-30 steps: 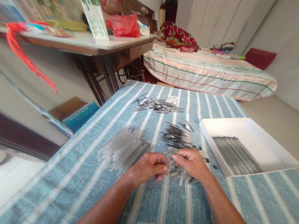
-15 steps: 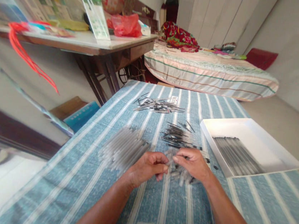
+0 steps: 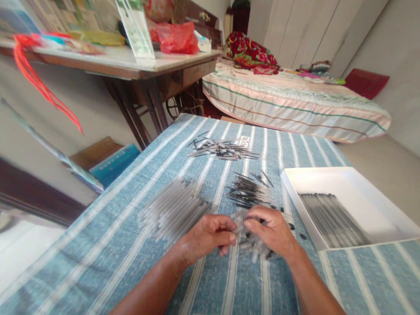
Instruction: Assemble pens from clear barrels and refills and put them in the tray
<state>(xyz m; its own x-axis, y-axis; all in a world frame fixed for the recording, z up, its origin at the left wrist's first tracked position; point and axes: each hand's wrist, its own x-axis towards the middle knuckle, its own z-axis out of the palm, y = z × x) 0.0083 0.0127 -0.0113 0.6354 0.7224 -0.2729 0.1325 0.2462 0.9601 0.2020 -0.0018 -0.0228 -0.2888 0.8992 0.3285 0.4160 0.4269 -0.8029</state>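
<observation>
My left hand (image 3: pixel 206 236) and my right hand (image 3: pixel 272 231) meet over the blue striped tablecloth (image 3: pixel 115 258), fingers curled and pinched together on a small clear pen part (image 3: pixel 239 228) held between them. Under my right hand lies a heap of small clear caps (image 3: pixel 251 245). A pile of clear pen barrels (image 3: pixel 174 209) lies just left of my left hand. Thin black refills (image 3: pixel 246 189) lie in a bunch just beyond my hands. A further bunch of grey and black pieces (image 3: pixel 222 150) sits nearer the table's far edge.
A white tray (image 3: pixel 388 218) with a row of assembled pens (image 3: pixel 330 219) sits at the right. Beyond the table stand a cluttered wooden desk (image 3: pixel 129 65) at the left and a striped bed (image 3: pixel 295 104).
My hands stay together at the same spot; my right hand's fingers have shifted slightly on the small part. The view has barely moved.
</observation>
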